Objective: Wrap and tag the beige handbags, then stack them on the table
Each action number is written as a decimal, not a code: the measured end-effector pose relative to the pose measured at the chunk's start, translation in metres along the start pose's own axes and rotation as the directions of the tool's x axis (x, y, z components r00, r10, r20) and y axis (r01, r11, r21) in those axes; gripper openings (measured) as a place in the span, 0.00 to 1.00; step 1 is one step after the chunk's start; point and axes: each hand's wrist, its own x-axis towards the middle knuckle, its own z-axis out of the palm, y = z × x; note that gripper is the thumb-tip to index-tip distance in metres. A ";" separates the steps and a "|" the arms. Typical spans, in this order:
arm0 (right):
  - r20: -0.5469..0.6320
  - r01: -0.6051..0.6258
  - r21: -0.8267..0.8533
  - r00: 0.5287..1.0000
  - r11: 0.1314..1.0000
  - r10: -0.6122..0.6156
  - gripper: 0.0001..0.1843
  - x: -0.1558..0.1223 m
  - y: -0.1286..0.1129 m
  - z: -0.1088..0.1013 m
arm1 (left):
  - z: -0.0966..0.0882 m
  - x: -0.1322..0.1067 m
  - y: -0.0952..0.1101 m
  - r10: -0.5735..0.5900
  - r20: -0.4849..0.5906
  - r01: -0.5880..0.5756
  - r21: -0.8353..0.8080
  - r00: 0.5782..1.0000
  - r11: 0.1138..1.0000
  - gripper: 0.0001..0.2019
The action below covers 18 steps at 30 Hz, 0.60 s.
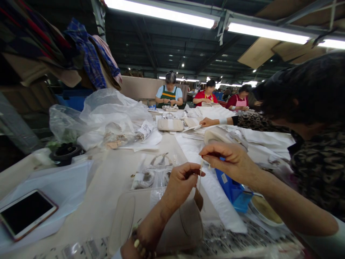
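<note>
My left hand [181, 180] is closed in a pinch just above a beige handbag [185, 226] that lies on the table in front of me. My right hand [229, 157] is also closed in a pinch, a little higher and to the right. Between the two hands hangs a thin pale thread or strap [201, 176]; both pinches seem to meet on it, but it is too small to name surely. A blue plastic piece [231, 189] lies under my right wrist.
A phone [25, 213] lies at the near left. Clear plastic bags [113, 115] are heaped at the back left, near a black roll [64, 153]. Another beige bag [170, 124] sits mid-table. A co-worker's arm [215, 121] reaches in from the right; three more people sit far back.
</note>
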 end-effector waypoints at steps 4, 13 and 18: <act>-0.013 0.012 0.014 1.000 1.000 -0.012 0.06 -0.001 0.003 -0.002 | 0.005 0.001 0.006 -0.039 0.005 0.039 -0.088 0.999 0.995 0.12; -0.023 0.006 0.026 1.000 1.000 -0.006 0.06 -0.004 0.003 -0.007 | 0.012 0.002 0.015 -0.094 0.014 0.095 -0.066 0.995 0.993 0.11; 0.008 -0.017 0.022 1.000 1.000 0.017 0.07 -0.006 0.002 -0.007 | 0.014 0.006 0.013 -0.013 0.000 0.013 0.054 1.000 0.998 0.11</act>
